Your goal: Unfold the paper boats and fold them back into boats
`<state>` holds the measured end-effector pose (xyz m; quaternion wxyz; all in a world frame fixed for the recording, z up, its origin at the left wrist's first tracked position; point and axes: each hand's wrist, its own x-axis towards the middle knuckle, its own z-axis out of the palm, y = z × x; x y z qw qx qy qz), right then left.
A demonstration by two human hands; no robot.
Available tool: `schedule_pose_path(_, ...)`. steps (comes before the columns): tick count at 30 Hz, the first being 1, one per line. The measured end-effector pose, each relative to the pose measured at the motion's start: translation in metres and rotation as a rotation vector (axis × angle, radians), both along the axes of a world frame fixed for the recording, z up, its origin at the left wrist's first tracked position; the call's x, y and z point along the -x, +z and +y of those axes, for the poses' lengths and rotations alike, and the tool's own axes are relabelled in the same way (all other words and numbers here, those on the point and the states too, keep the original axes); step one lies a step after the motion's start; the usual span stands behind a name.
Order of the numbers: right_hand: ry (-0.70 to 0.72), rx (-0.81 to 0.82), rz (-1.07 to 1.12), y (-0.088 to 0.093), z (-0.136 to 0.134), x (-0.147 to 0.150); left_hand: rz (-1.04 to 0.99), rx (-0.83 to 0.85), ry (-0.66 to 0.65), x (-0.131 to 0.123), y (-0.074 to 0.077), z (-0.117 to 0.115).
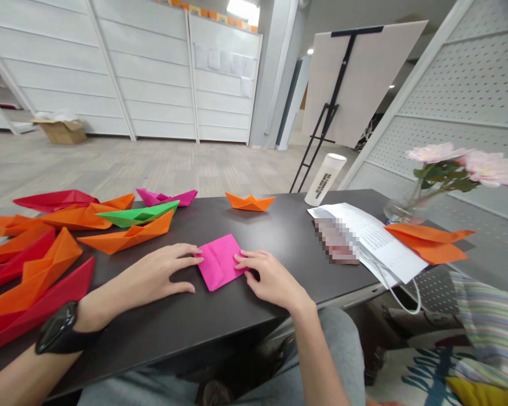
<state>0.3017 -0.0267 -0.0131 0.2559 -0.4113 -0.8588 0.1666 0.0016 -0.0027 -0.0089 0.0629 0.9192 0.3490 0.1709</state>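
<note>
A folded square of pink paper [220,260] lies on the dark table, turned slightly, with creases across its face. My left hand [163,270] rests its fingertips on the paper's left edge, its thumb apart from the fingers. On the paper's right edge lie the fingertips of my right hand [271,276], the thumb beneath them near the lower corner. A small orange paper boat [249,203] stands beyond the square. To the left are several more paper boats, among them a green one [139,214], a magenta one [167,197] and a red one [57,200].
On the table's right side lie printed sheets [370,239], a white cable [417,299] and an orange folded paper [432,242]. A white cylinder [325,179] and a glass vase [404,206] with pink flowers stand toward the back. The table's [161,338] front edge is close to my knees.
</note>
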Motion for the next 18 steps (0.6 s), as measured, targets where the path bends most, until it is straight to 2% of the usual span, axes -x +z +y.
schedule_pose_path(3,0.026,0.031,-0.008,0.004,-0.004,-0.004,0.063,-0.04,-0.041,0.001,-0.011,0.003)
schedule_pose_path(5,0.03,0.041,-0.015,0.006,-0.007,-0.003,0.071,-0.058,-0.062,-0.003,-0.013,0.003)
schedule_pose_path(11,-0.011,-0.005,-0.033,0.005,-0.012,0.007,0.125,-0.114,-0.08,-0.015,-0.007,0.001)
schedule_pose_path(18,0.034,-0.077,-0.064,-0.002,-0.005,0.008,0.158,-0.146,-0.109,-0.016,-0.003,-0.004)
